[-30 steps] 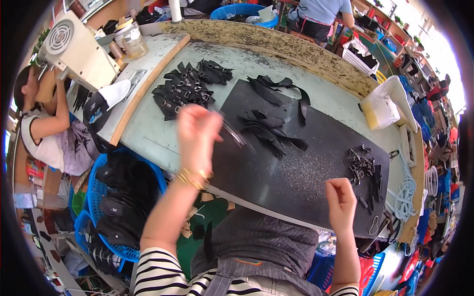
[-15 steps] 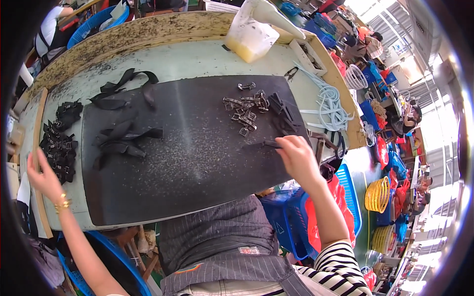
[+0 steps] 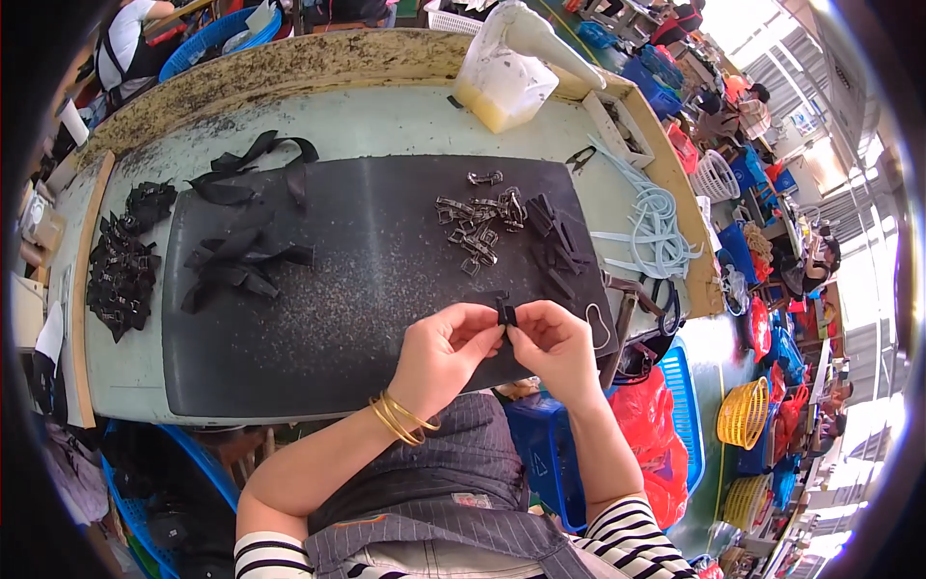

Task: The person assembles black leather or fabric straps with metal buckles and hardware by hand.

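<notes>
left hand (image 3: 449, 347) and right hand (image 3: 558, 347) meet above the near edge of the black work mat (image 3: 376, 357), thumbs and forefingers pinched on a short black fabric strip (image 3: 506, 307) gripped between them. gold bangles (image 3: 400, 417) encircle the left wrist. beyond the hands, on the mat: a loose cluster of metal buckles (image 3: 477, 232) and, just right of it, a pile of short black strips (image 3: 555, 236). mat, left part: long black straps (image 3: 241, 261), loosely heaped; a further black strap (image 3: 231, 188) overlaps the far edge. left of the mat, on the pale tabletop (image 3: 386, 121): black pieces fitted with buckles (image 3: 125, 265), massed together. right of the mat: pale blue cord (image 3: 656, 227), coiled. far side: a translucent jug (image 3: 506, 87) with yellow contents.
</notes>
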`<action>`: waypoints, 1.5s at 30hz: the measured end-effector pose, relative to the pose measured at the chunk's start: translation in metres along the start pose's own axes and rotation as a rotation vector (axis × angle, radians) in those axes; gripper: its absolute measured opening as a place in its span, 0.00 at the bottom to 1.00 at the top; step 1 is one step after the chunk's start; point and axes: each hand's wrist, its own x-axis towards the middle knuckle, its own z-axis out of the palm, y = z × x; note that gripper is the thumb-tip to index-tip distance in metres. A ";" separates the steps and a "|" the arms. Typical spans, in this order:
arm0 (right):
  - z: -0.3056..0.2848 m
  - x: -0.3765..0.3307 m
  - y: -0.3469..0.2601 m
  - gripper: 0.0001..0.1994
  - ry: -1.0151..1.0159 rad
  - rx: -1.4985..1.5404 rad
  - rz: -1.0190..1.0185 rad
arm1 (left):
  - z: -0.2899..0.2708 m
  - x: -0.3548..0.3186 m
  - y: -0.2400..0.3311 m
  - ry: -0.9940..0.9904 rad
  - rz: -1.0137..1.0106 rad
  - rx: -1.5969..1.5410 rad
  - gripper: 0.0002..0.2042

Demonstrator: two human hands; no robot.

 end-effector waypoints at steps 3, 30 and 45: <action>0.008 0.002 0.001 0.07 -0.018 0.104 0.047 | -0.002 -0.003 0.004 0.054 0.014 -0.018 0.09; -0.018 0.020 0.024 0.04 0.346 -0.582 -0.318 | -0.025 0.105 0.018 -0.219 0.634 1.354 0.07; -0.014 0.001 0.036 0.14 0.163 -0.888 -0.606 | -0.059 -0.010 0.056 0.217 0.140 0.143 0.09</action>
